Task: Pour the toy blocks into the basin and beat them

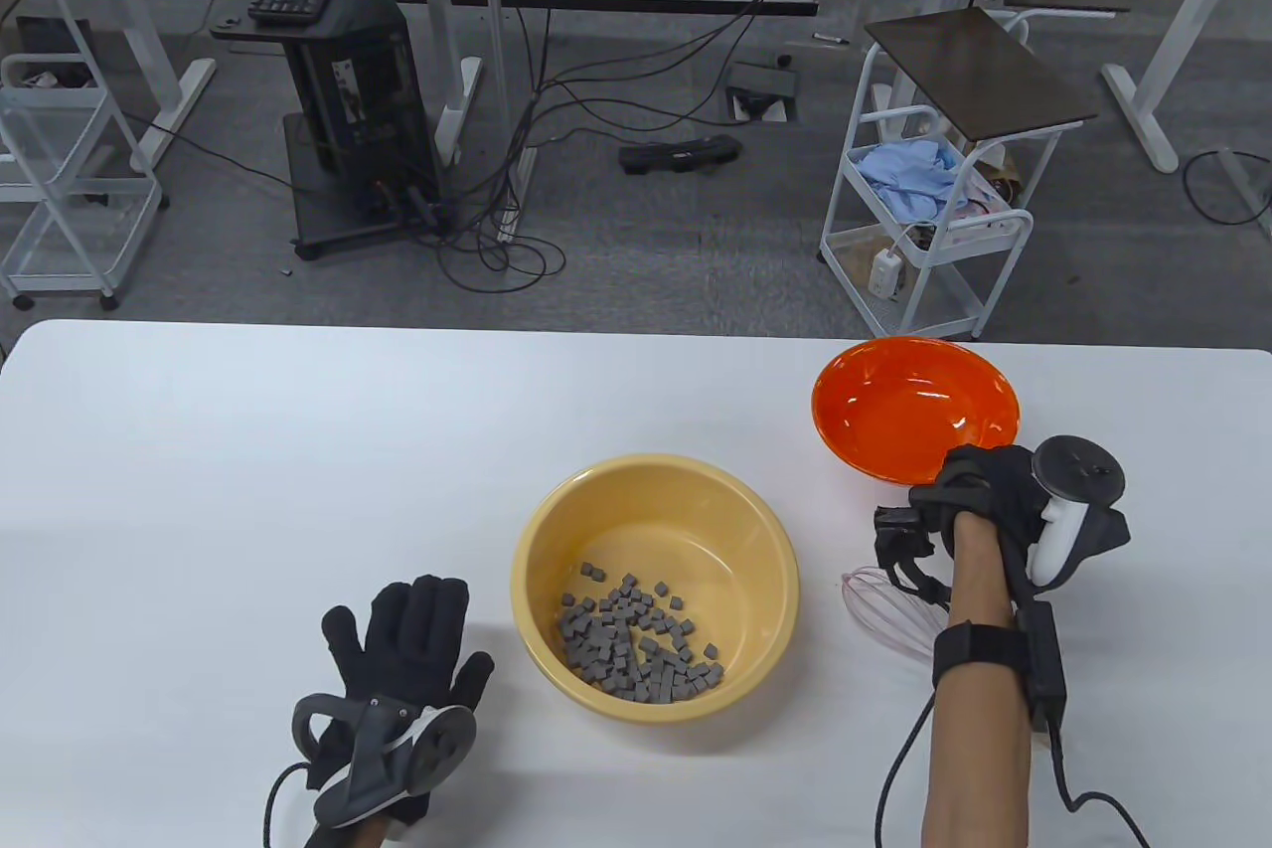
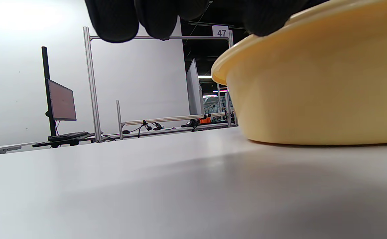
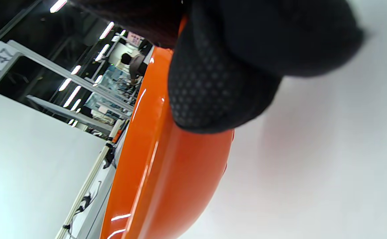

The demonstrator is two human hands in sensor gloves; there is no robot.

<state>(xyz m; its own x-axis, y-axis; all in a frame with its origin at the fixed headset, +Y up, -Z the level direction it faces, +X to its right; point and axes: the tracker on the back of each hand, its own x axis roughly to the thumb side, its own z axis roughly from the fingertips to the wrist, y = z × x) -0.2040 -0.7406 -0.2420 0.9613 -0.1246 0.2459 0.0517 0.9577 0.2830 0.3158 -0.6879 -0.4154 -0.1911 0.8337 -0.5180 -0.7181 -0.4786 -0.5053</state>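
The yellow basin [image 1: 529, 530] sits mid-table with a heap of small grey toy blocks [image 1: 636, 644] in its bottom. My left hand [image 1: 412, 614] lies flat on the table just left of the basin, fingers straight and holding nothing. In the left wrist view the basin wall [image 2: 312, 93] fills the right side under the fingertips [image 2: 113, 20]. My right hand [image 1: 969, 482] grips the near rim of the orange bowl [image 1: 909, 401], which shows nothing inside. The right wrist view shows a gloved finger [image 3: 213, 83] lying against the bowl's outer wall [image 3: 166, 172].
A pink wire whisk [image 1: 887, 604] lies on the table beside my right forearm, between the basin and the arm. Beyond the table's far edge [image 1: 636, 331] stand a white cart [image 1: 934, 222] and a computer stand [image 1: 338, 63].
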